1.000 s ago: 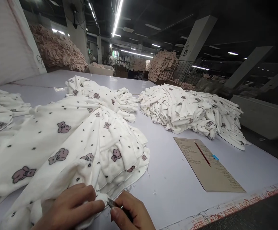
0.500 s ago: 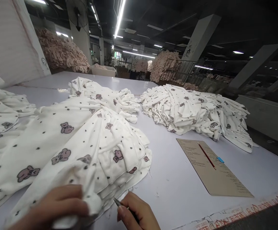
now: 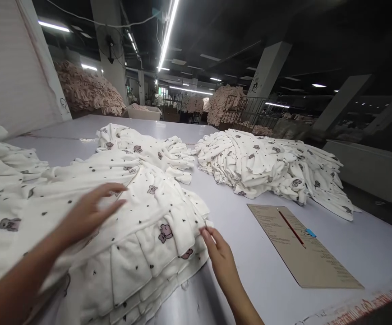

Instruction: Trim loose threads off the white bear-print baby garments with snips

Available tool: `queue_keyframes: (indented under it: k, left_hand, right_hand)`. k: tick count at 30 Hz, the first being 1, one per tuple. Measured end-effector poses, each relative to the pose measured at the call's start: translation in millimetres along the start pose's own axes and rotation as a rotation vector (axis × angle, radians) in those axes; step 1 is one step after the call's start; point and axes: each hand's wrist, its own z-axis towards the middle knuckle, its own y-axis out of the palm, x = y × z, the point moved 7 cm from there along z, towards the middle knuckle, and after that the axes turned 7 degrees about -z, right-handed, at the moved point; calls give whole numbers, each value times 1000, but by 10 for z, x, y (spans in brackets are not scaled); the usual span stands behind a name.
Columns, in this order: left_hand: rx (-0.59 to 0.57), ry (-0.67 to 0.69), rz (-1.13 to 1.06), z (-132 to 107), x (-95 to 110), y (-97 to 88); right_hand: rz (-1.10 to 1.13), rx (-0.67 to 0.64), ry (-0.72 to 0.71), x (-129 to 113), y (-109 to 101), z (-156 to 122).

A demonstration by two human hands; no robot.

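A stack of white garments printed with small bears and dots (image 3: 155,216) lies on the pale table (image 3: 250,271) in front of me. My left hand (image 3: 87,212) rests flat on top of the stack, fingers stretched out and apart. At the stack's right edge, my right hand (image 3: 218,255) has its fingers closed together and touching the fabric. A thin metal tip of a small tool (image 3: 205,223) pokes out above those fingers.
A second heap of the same white garments (image 3: 266,167) sits at the back right, a smaller one (image 3: 2,167) at the left. A brown printed card (image 3: 317,266) with a red pencil (image 3: 290,227) and blue clip (image 3: 311,233) lies right. Pink fabric piles (image 3: 87,92) stand behind.
My left hand let go of the near corner of the fabric and moved up onto the stack, now flat. My right hand moved forward to the stack's right edge. The view tilted up.
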Motion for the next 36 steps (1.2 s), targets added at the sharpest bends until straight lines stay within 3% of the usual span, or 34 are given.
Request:
queue_keyframes:
  k: [4,7,11,16,19,22,24,26,29,33,36]
  left_hand:
    - [-69,79,58,284,-292,687]
    - [-87,79,94,232,-605,1030]
    - [-110,81,110,-75,-794,1084]
    - [-114,42,145,-467,-790,1018]
    - [-103,19,154,-634,-658,948]
    - [-99,35,134,-746,-297,969]
    - [-182,137,123,-805,81,1163]
    - [-378,255,168,-870,432,1491]
    - [-443,226,159,-830,679,1701]
    - [-427,113,7,-689,753,1409]
    - [-451,-55,-193,-684,745,1128]
  right_hand:
    - [-77,88,-19,68,170,485]
    - [-119,53,-1,237,379,517]
    - [-135,62,-16,366,525,218]
    - [-49,46,-22,435,508,-195]
    - [64,30,18,502,413,-345]
    - [146,47,80,555,261,-421]
    - [188,58,100,546,169,-440]
    - [223,64,103,503,95,-451]
    - [245,79,90,405,-13,-499]
    - [250,153,71,285,-110,-671]
    - [362,120,52,180,52,-797]
